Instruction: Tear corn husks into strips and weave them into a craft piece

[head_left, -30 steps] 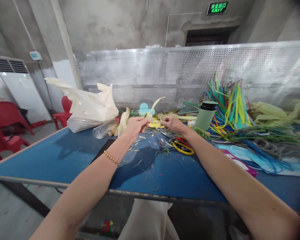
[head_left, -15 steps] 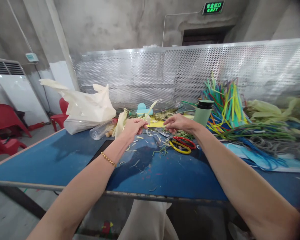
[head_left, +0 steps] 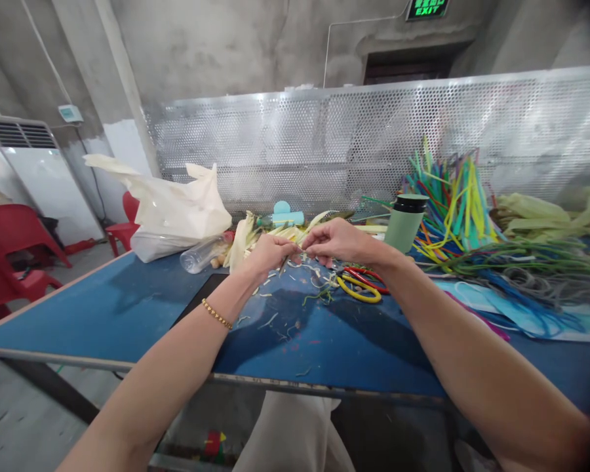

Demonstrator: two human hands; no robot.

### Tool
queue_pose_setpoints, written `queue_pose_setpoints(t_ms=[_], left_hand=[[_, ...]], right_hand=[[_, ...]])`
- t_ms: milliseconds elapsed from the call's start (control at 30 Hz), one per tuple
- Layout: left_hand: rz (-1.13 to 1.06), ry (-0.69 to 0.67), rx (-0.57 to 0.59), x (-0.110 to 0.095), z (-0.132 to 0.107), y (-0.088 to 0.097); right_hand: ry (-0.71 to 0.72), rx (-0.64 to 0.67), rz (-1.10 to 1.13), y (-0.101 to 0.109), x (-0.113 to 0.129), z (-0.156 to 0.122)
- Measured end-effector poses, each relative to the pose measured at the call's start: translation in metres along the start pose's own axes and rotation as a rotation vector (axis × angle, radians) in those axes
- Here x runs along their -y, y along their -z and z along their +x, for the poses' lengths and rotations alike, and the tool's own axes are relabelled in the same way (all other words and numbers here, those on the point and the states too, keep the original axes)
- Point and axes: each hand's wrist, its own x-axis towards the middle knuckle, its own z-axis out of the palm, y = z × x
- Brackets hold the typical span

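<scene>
The blue-topped surface fills the lower frame, with pale cuttings scattered at centre. Behind it rise a perforated metal screen and a grey concrete wall. At centre frame the 2 hands meet, left hand and right hand both pinching a thin pale husk strip.

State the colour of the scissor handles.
The scissor handles are yellow and red, clearest in the head view.

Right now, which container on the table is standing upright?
The green cup with the black lid, just right of the right hand. The clear bottle by the white bag lies on its side.
</scene>
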Motion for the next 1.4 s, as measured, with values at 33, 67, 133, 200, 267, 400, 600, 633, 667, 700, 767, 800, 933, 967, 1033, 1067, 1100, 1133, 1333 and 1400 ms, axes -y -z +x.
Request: queue_pose_setpoints(t_ms=[33, 67, 133, 200, 267, 400, 600, 633, 667, 700, 767, 800, 933, 967, 1033, 1067, 1100, 1133, 1333, 1400], left_hand=[[0.035, -0.015, 0.001, 0.000, 0.000, 0.001], [0.063, -0.028, 0.000, 0.001, 0.000, 0.001], [0.089, -0.045, 0.002, 0.002, 0.000, 0.002], [0.066, -0.038, 0.013, 0.004, 0.000, 0.002], [0.035, -0.038, 0.028, 0.005, 0.001, 0.002], [0.029, -0.076, -0.066, 0.006, 0.004, 0.003], [0.081, -0.097, -0.158, 0.006, 0.007, 0.004], [0.098, -0.110, -0.142, 0.007, 0.006, 0.003], [0.111, -0.118, -0.128, 0.008, 0.006, 0.003], [0.117, -0.122, -0.119, 0.009, 0.006, 0.002], [0.112, -0.111, -0.105, 0.010, 0.005, 0.001], [0.107, -0.102, -0.101, 0.010, 0.004, 0.000], [0.094, -0.091, -0.098, 0.007, 0.002, -0.001], [0.096, -0.097, -0.102, 0.006, 0.002, -0.001], [0.100, -0.106, -0.111, 0.005, 0.001, -0.002], [0.102, -0.106, -0.115, 0.005, 0.001, -0.002], [0.105, -0.104, -0.116, 0.005, 0.002, -0.002], [0.108, -0.099, -0.115, 0.006, 0.002, -0.002], [0.145, -0.092, -0.104, 0.008, 0.004, 0.001], [0.141, -0.103, -0.091, 0.008, 0.004, 0.001]], right_hand=[[0.014, -0.017, -0.059, -0.002, 0.002, 0.000], [0.032, -0.030, -0.125, -0.004, 0.004, 0.000], [0.084, -0.056, -0.270, -0.008, 0.006, 0.001], [0.154, -0.095, -0.422, -0.012, 0.005, 0.004], [0.227, -0.143, -0.549, -0.013, 0.003, 0.006], [0.247, -0.154, -0.635, -0.008, -0.001, 0.006], [-0.125, 0.086, -0.410, 0.005, -0.008, -0.004], [-0.160, 0.128, -0.371, 0.006, -0.009, -0.006], [-0.174, 0.166, -0.346, 0.008, -0.011, -0.007], [-0.178, 0.205, -0.332, 0.009, -0.012, -0.007], [-0.185, 0.290, -0.311, 0.011, -0.016, -0.007], [-0.190, 0.306, -0.306, 0.013, -0.018, -0.006], [-0.120, 0.013, -0.456, 0.017, -0.035, 0.003], [-0.085, -0.098, -0.545, 0.017, -0.041, 0.007], [-0.098, -0.182, -0.647, 0.017, -0.055, 0.013], [-0.110, -0.185, -0.670, 0.017, -0.063, 0.015], [-0.118, -0.181, -0.683, 0.017, -0.069, 0.017], [-0.132, -0.181, -0.693, 0.017, -0.075, 0.018], [-0.181, -0.017, -0.762, 0.027, -0.071, 0.010], [-0.231, 0.237, -0.714, 0.029, -0.063, 0.006]])
